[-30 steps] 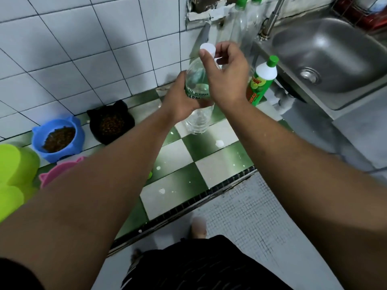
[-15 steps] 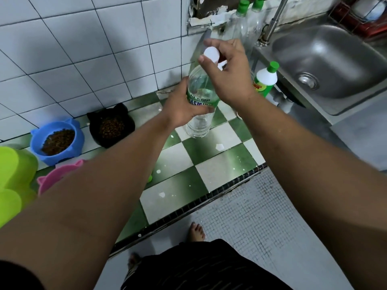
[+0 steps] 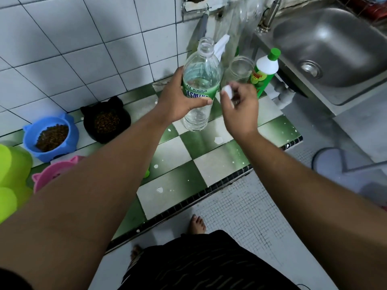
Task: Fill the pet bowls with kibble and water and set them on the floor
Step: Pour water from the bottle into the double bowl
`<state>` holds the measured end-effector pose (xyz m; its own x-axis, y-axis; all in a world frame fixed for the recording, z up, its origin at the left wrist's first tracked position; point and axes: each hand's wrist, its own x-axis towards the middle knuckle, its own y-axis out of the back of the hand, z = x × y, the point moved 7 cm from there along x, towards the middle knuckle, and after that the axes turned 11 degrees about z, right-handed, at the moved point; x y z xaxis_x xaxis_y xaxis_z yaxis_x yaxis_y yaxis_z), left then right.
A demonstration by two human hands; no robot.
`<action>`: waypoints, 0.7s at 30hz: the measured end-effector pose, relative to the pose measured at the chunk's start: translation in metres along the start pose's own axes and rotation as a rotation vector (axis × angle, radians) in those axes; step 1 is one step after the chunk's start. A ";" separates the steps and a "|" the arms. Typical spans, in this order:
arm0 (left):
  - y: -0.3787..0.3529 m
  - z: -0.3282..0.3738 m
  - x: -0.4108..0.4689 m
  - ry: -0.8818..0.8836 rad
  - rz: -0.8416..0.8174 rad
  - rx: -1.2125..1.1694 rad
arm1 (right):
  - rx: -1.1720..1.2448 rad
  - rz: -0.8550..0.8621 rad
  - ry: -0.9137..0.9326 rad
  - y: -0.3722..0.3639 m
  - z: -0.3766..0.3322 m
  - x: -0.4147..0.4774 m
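My left hand (image 3: 178, 99) grips a clear water bottle (image 3: 201, 78) with a green label, held upright above the green-and-white checkered counter (image 3: 184, 164). Its mouth is uncapped. My right hand (image 3: 240, 107), just right of the bottle, pinches the white cap (image 3: 227, 92) in its fingertips. At the left by the wall stand a blue bowl (image 3: 31, 141) and a black cat-eared bowl (image 3: 123, 120), both holding brown kibble. A pink bowl (image 3: 48, 176) lies partly hidden under my left forearm. Lime-green bowls (image 3: 10, 174) sit at the far left edge.
An empty glass jar (image 3: 240, 69) and a white detergent bottle with a green cap (image 3: 265, 72) stand right behind my right hand. A steel sink (image 3: 335, 45) is at the upper right. Tall clear bottles (image 3: 236, 28) lean by the tiled wall. My bare feet stand on the mosaic floor (image 3: 240, 206).
The cap has come off the bottle. My right hand moved down and to the right of the neck with the cap. The left hand kept its grip.
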<state>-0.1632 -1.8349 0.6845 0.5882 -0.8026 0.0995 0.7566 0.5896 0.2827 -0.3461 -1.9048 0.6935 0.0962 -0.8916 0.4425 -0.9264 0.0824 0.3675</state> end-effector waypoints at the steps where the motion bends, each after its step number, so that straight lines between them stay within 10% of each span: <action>1: 0.000 0.000 0.000 -0.004 0.003 -0.003 | -0.078 -0.076 -0.005 -0.006 0.016 -0.014; 7: 0.000 -0.004 -0.003 0.022 0.016 0.013 | -0.406 -0.493 -0.131 -0.030 0.093 -0.084; 21: -0.004 0.001 -0.006 0.002 0.068 0.063 | -0.525 -0.424 -0.067 -0.034 0.096 -0.079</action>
<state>-0.1699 -1.8322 0.6834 0.6382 -0.7606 0.1189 0.6955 0.6359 0.3346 -0.3572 -1.8803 0.5674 0.3739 -0.9187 0.1273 -0.5121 -0.0900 0.8542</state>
